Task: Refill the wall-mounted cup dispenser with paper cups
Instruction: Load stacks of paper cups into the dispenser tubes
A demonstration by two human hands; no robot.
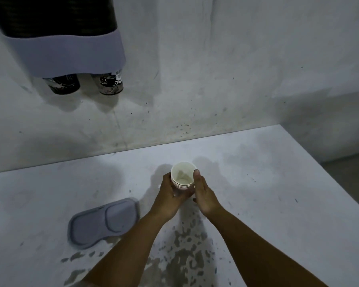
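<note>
At about eleven o'clock, the right-hand printed cup (110,83) hanging out of the cup dispenser (68,52) bears a coffee-cup drawing and small lettering, too blurred to read. No other text shows anywhere.

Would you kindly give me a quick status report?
Both hands, left hand and right hand, gripping cup stack above counter. Dispenser up left, lid off. Path clear.

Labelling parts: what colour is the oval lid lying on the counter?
Grey, plain; the lid shows in the head view.
</note>
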